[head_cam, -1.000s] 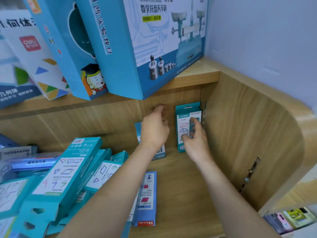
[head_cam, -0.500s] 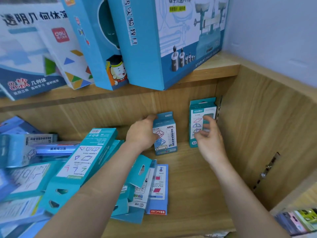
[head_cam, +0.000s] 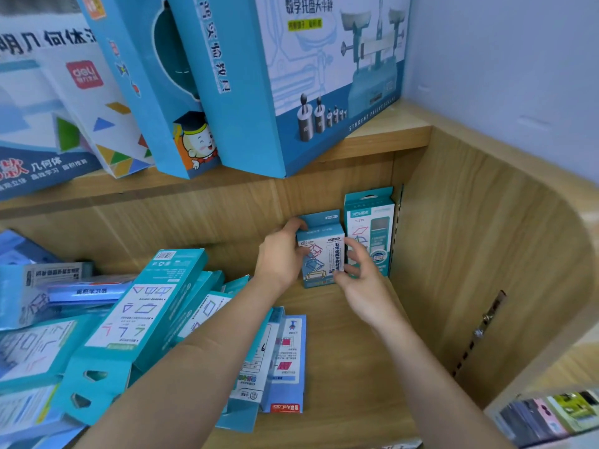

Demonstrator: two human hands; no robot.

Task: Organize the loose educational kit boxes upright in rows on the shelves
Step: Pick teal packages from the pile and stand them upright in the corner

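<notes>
A small blue kit box point(head_cam: 319, 254) stands upright at the back of the lower wooden shelf point(head_cam: 356, 351). My left hand point(head_cam: 280, 257) grips its left side and top corner. My right hand point(head_cam: 359, 277) touches its lower right edge with fingers spread. Right beside it a taller teal box point(head_cam: 371, 222) stands upright against the shelf's right wall. A loose heap of teal and blue kit boxes point(head_cam: 139, 319) lies flat and tilted on the shelf's left half, partly under my left forearm.
Large blue boxes point(head_cam: 291, 76) lean on the upper shelf point(head_cam: 389, 137) overhead. A flat blue card pack point(head_cam: 285, 364) lies near the shelf's front. The curved wooden side panel point(head_cam: 502, 254) closes the right. Colourful items point(head_cam: 551, 413) sit lower right.
My left hand has slid the small blue box to the right until it stands next to the taller teal box. My right hand came off the teal box onto the small one.
</notes>
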